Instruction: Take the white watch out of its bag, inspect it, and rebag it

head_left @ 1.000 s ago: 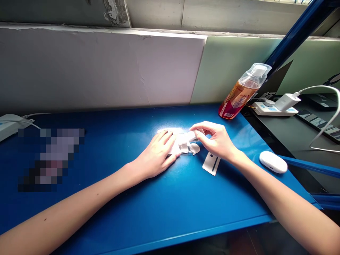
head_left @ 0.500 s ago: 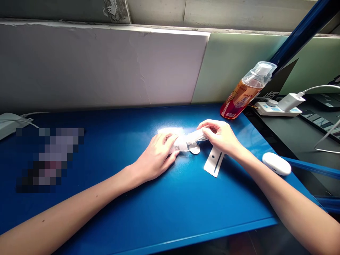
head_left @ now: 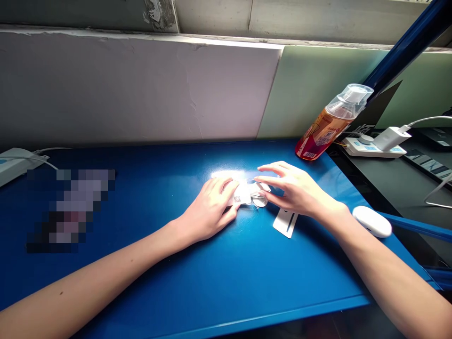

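Note:
My left hand (head_left: 213, 207) presses a small packet (head_left: 243, 192) against the blue tabletop, its thumb and fingers closed on the left end. The packet is white with a printed QR code and has some clear film about it. From its right end stick out a white strip and a whitish round piece (head_left: 260, 201); their kind I cannot make out. Over these, my right hand (head_left: 291, 188) is open with fingers apart, the fingertips close to or touching them. Partly under the right hand lies a flat white card (head_left: 285, 223) with a dark slot.
A bottle of amber drink (head_left: 328, 127) with a clear cap stands at the back right. Beyond it is a white power strip (head_left: 374, 148) with a charger. A white rounded case (head_left: 372, 221) sits at the right edge. A blurred-out object (head_left: 74, 207) lies left.
My right hand has let go of the white strip and spread its fingers. The strip now lies lower, near the round piece. My left hand still holds the packet.

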Demonstrator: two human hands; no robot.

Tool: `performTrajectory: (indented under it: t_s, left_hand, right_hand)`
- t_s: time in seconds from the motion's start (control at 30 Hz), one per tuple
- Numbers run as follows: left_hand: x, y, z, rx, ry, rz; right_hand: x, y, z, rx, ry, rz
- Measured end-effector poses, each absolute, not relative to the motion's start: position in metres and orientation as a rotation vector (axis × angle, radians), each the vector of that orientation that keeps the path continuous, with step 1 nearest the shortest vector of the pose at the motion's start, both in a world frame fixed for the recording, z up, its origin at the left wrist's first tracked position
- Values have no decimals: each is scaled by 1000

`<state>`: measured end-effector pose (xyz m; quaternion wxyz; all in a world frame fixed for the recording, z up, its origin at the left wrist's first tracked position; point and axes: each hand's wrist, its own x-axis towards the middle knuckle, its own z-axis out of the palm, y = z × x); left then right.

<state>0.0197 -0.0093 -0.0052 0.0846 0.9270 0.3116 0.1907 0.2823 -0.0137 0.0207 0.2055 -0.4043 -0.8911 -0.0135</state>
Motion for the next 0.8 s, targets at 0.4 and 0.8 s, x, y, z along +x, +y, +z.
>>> performTrajectory:
  t_s: [0.4,0.8]
  left_hand:
    - [20,-8,-4,2786,905,495]
    - [20,-9,-2,2780,889,517]
  right_hand:
    - [279,-11,10,-957,-2527,116]
    - [282,-9,16,-931,-2531,125]
